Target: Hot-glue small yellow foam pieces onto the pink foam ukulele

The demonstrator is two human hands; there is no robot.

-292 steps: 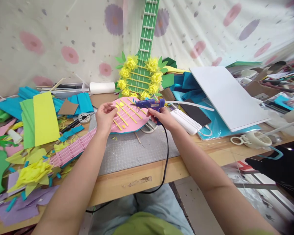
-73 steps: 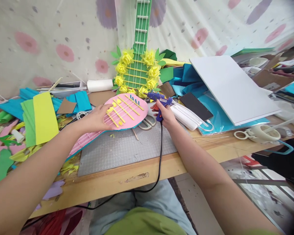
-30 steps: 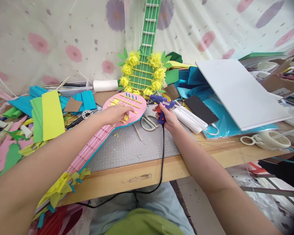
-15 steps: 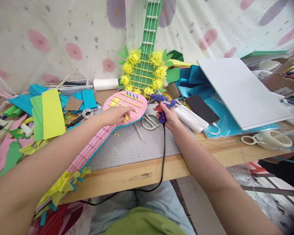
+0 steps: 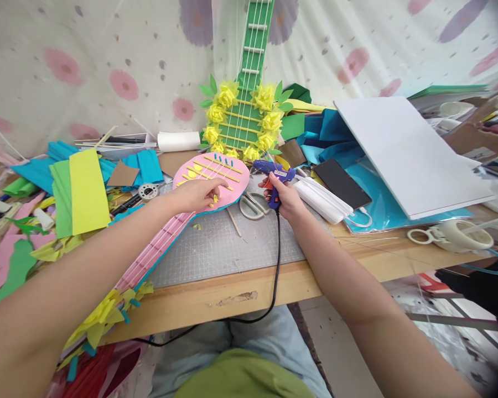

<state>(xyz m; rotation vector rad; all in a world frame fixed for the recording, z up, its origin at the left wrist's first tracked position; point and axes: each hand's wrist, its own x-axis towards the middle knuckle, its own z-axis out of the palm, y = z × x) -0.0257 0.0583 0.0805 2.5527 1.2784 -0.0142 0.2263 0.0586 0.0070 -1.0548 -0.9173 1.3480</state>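
Observation:
A pink paper guitar (image 5: 228, 176) with yellow strips lies across the grey cutting mat (image 5: 219, 249), its neck pointing lower left. My left hand (image 5: 197, 194) rests on the pink body, fingertips pinching a small yellow piece (image 5: 214, 198) against it. My right hand (image 5: 283, 196) grips the handle of a blue glue gun (image 5: 271, 172), nozzle aimed left toward the guitar body, black cord (image 5: 277, 260) hanging over the table edge.
A green paper guitar with yellow flowers (image 5: 243, 119) leans on the back wall. Scissors (image 5: 253, 205), a white power strip (image 5: 321, 200), a dark phone (image 5: 342, 185) and a white board (image 5: 402, 149) lie to the right. Paper sheets and scraps (image 5: 81, 190) cover the left.
My left hand slid from the guitar's left edge to its lower body and pinched a yellow piece. The glue gun drew back to the right; over the last second little has moved.

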